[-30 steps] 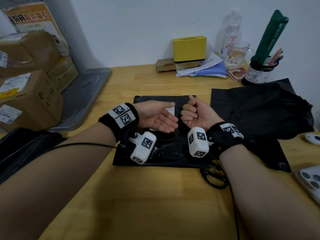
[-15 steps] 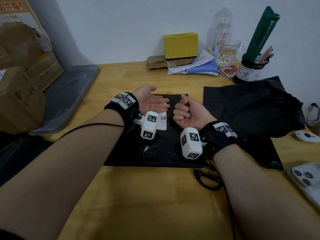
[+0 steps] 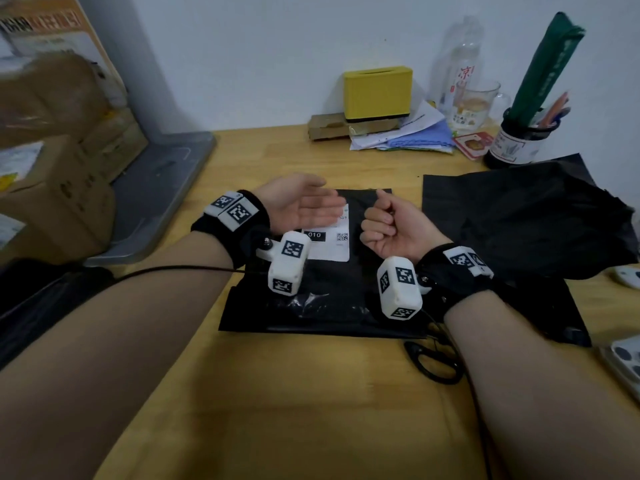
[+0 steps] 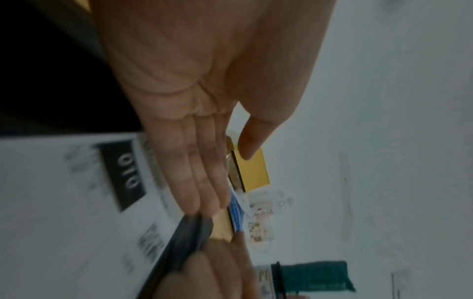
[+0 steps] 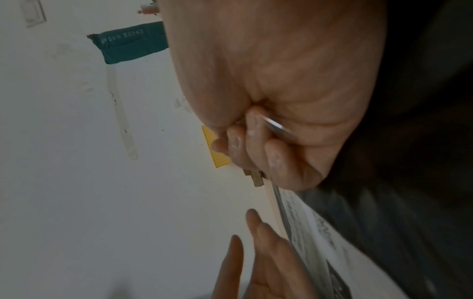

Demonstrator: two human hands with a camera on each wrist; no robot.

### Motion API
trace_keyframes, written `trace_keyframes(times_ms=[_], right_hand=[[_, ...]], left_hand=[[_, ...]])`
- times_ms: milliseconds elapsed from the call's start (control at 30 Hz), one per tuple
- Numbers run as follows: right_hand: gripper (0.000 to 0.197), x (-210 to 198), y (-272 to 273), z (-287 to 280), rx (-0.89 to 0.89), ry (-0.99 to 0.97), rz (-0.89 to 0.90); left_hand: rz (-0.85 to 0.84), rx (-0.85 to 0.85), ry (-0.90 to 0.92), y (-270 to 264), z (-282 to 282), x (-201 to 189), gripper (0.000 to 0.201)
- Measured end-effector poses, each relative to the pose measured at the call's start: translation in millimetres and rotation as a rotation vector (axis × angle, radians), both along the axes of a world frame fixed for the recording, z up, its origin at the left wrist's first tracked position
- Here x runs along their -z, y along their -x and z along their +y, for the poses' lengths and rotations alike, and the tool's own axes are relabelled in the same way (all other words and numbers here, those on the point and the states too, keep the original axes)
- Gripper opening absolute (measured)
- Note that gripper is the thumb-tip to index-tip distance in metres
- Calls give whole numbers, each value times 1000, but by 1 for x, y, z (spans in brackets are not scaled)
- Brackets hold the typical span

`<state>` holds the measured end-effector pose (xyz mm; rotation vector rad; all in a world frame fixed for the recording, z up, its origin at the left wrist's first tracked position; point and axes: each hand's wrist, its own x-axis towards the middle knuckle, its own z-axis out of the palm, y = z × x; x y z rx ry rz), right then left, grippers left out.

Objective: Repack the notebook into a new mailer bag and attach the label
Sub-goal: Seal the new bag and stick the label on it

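Flat black mailer bag (image 3: 322, 306) bears a white label (image 3: 330, 245)

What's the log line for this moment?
left hand: open, above label | right hand: fingers curled, contents unclear | label: flat on mailer bag | scissors: untouched

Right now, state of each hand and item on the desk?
left hand: open, palm up, fingers straight, above the label
right hand: fist, fingers curled; a thin sliver shows in it, cannot identify
mailer bag: flat on the desk
label: lying on the mailer bag
crumpled black bag: loose, beside the mailer bag
scissors: on the desk, untouched
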<state>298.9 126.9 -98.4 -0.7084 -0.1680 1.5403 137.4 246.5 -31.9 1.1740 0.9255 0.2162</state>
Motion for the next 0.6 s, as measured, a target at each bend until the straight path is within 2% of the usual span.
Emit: trace_keyframes(times_ms=[133, 233, 433, 600], right_hand=[[58, -2, 1, -1, 4, 6, -12], [58, -2, 2, -1, -2, 16, -32], [53, -8, 7, 1, 15, 90, -79], [38, -18, 22, 5, 230, 141, -152]], left_hand=[[191, 106, -18, 7, -19, 12, 37], [241, 110, -35, 15, -21, 12, 38], [198, 90, -42, 36, -31, 16, 32], [131, 71, -72, 48, -34, 24, 28]])
